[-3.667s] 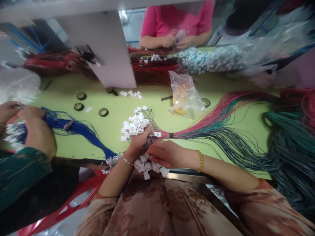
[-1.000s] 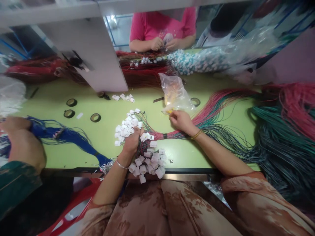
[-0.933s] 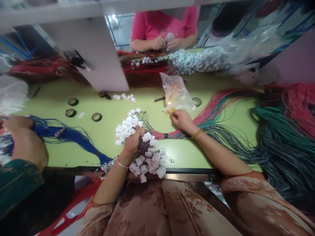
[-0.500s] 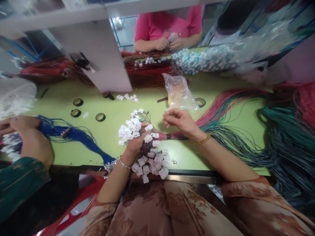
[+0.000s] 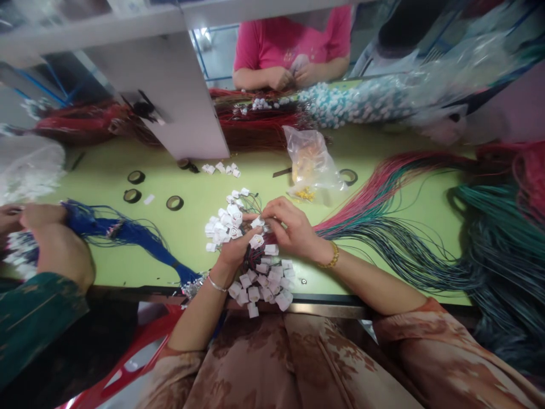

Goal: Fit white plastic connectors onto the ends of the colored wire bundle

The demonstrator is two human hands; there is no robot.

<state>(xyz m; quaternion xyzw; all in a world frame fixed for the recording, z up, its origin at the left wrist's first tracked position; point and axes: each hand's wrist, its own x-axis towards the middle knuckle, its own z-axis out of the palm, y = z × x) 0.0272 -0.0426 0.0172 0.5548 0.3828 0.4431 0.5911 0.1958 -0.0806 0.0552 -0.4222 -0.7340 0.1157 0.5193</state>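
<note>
My left hand (image 5: 235, 248) is closed round part of a bundle of wires tipped with white connectors (image 5: 221, 227). Its thumb lies by one white connector (image 5: 257, 222). At that connector are the pinched fingertips of my right hand (image 5: 292, 226); whatever small thing they hold is too small to tell. More white connectors (image 5: 266, 284) hang together below, over the table's front edge. From the bundle, pink, green and dark wires (image 5: 383, 210) run off to the right.
On the green table (image 5: 204, 193) lie tape rolls (image 5: 174, 203), loose white connectors (image 5: 220, 168) and a bag with yellow pieces (image 5: 313, 165). Blue wires (image 5: 145, 244) and another person's hand (image 5: 45, 218) are at the left. Opposite sits a person in pink (image 5: 293, 42).
My right hand has moved left and down, from above the wires to the connector by my left thumb. My left hand has stayed nearly still.
</note>
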